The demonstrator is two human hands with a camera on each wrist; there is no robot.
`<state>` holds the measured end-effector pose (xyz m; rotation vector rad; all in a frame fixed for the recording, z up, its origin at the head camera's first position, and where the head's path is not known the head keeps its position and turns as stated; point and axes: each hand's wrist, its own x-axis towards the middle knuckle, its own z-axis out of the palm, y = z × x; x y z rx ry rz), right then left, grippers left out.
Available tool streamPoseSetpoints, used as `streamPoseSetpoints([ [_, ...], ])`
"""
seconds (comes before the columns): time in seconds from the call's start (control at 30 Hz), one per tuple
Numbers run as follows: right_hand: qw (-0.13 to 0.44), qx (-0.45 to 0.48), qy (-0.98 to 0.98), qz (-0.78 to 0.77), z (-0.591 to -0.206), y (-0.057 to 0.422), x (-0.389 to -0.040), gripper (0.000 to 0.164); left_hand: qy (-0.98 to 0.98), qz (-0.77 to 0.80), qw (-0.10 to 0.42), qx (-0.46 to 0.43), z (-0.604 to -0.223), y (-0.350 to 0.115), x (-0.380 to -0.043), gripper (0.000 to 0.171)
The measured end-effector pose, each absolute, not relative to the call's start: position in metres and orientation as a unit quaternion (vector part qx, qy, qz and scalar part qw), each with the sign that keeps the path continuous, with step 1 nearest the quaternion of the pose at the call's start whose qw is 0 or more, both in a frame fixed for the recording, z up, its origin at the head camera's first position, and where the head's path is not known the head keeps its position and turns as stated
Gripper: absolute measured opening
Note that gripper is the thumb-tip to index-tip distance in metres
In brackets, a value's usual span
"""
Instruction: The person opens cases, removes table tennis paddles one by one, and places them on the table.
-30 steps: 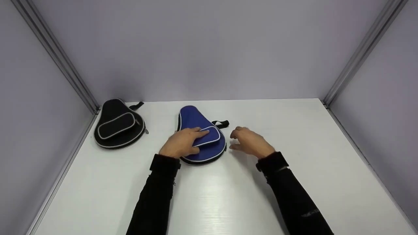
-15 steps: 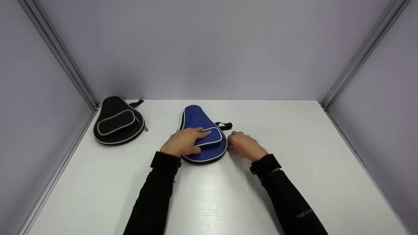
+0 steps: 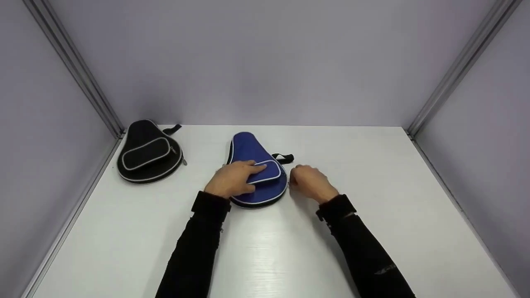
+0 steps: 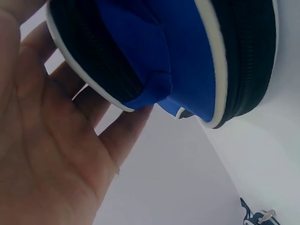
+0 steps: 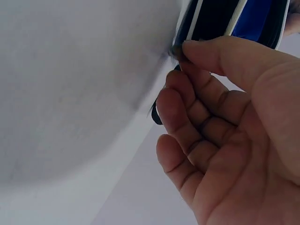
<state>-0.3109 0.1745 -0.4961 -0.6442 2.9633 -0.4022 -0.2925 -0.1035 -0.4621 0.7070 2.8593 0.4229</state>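
A blue table tennis paddle case (image 3: 247, 147) with white piping lies on the white table, its narrow end pointing away. My left hand (image 3: 232, 179) rests across its raised front pocket (image 3: 271, 169), the fingers laid fairly straight over the top, as the left wrist view also shows along the pocket edge (image 4: 89, 77). At the case's right side, my right hand (image 3: 311, 182) pinches a small dark zipper pull (image 5: 176, 51) between thumb and index finger. Its other fingers curl loosely. A black strap loop (image 3: 285, 158) sticks out just beyond that hand.
A similar black paddle case (image 3: 143, 136) with pale piping lies at the back left of the table (image 3: 372, 240). Grey walls (image 3: 265, 62) enclose the table at the back and both sides.
My right hand has moved left to the edge of the blue case, and its thumb and index finger have closed on the zipper pull. The left hand stays on the pocket.
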Motion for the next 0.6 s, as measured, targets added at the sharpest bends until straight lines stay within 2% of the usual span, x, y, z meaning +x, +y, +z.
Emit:
streamPoseSetpoints([
  [0.3, 0.051, -0.213, 0.964, -0.155, -0.494, 0.173, -0.309, 0.011, 0.972, 0.103, 0.03, 0.207, -0.469, -0.096, -0.292, 0.071],
  [0.6, 0.02, -0.21, 0.967, -0.141, -0.495, 0.171, -0.309, 0.012, 0.979, 0.106, -0.025, 0.172, -0.477, -0.089, -0.294, 0.068],
])
